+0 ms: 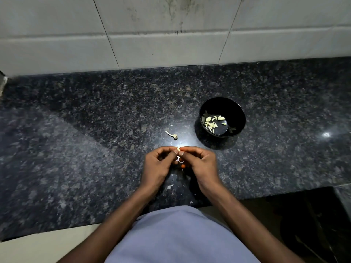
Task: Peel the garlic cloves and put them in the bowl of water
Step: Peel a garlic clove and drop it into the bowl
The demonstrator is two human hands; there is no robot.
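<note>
Near the bowl [222,117], on its near left side, both hands meet above the counter [95,130]: left hand [159,164] and right hand [199,164] each close a fingertip grip on one garlic clove [178,149], pinched between thumbs and forefingers. Peeled cloves [211,122] already lie in the bowl's water; a stem scrap [171,135] lies left of the bowl. Peeling appears under way; next, judged, the bared clove must travel to the bowl.

Dim, soft focus; glare spots on countertop [95,114]; wide-angle bending at edges.
</note>
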